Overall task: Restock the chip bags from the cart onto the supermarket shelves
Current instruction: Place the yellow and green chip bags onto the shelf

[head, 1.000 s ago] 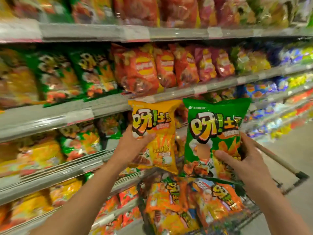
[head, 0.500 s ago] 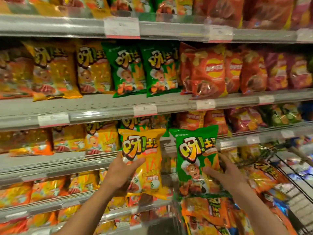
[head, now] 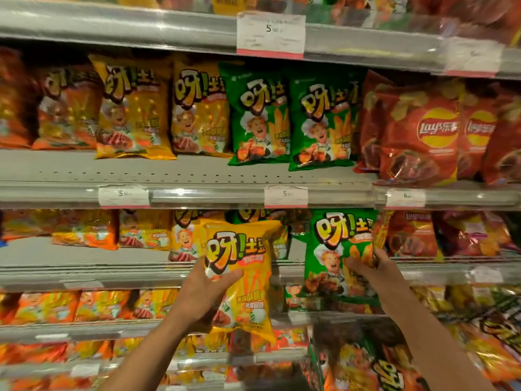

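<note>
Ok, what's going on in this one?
A person is restocking chips at a supermarket shelf. The left hand grips a yellow bag, the right hand grips a green bag, both held up in front of the shelves. Matching yellow and green bags stand on the shelf above. Neither bag is placed yet.

"Lay's" on red bags (head: 423, 136); price tag (head: 270, 33) probably "5".
</note>
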A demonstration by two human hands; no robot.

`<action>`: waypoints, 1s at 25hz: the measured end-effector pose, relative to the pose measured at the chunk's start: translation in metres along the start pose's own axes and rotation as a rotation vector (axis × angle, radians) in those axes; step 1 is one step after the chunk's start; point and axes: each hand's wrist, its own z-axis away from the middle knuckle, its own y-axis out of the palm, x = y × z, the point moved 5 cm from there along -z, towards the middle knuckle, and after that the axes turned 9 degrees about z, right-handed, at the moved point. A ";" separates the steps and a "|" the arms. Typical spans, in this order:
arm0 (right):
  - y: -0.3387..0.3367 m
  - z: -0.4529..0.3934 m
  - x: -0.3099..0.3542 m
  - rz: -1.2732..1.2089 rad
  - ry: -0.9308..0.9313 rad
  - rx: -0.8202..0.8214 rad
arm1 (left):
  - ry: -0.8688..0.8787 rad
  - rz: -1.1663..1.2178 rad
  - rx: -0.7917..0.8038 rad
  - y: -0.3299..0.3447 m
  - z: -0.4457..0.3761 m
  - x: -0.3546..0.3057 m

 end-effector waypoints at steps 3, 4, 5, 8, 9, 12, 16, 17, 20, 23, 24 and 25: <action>0.002 -0.035 0.009 -0.019 -0.039 0.053 | -0.026 -0.020 -0.041 0.014 -0.002 -0.002; 0.004 -0.047 0.011 -0.026 -0.050 0.064 | -0.036 -0.009 -0.057 0.020 0.000 -0.001; 0.007 -0.056 0.014 -0.042 -0.064 0.074 | -0.044 0.000 -0.067 0.025 0.003 -0.002; 0.017 -0.081 0.013 -0.137 -0.063 0.083 | -0.077 0.039 -0.087 0.035 0.013 0.001; 0.020 -0.088 0.014 -0.144 -0.062 0.072 | -0.091 0.058 -0.093 0.036 0.017 0.003; 0.037 -0.112 0.013 -0.090 -0.067 0.103 | -0.096 0.067 -0.123 0.033 0.028 0.008; 0.064 -0.123 -0.003 -0.052 -0.064 0.288 | -0.123 0.105 -0.147 0.029 0.032 0.005; 0.068 -0.125 -0.009 -0.042 -0.068 0.330 | -0.116 0.089 -0.161 0.029 0.031 0.003; 0.071 -0.129 -0.015 0.020 -0.085 0.331 | -0.137 0.101 -0.203 0.030 0.027 0.003; 0.073 -0.129 -0.011 0.123 -0.079 0.235 | -0.178 0.181 -0.212 0.031 0.025 0.002; 0.073 -0.126 -0.009 0.186 -0.082 0.188 | -0.172 0.171 -0.208 0.029 0.023 0.002; 0.072 -0.123 -0.006 0.285 -0.097 0.123 | -0.157 0.157 -0.199 0.025 0.021 0.001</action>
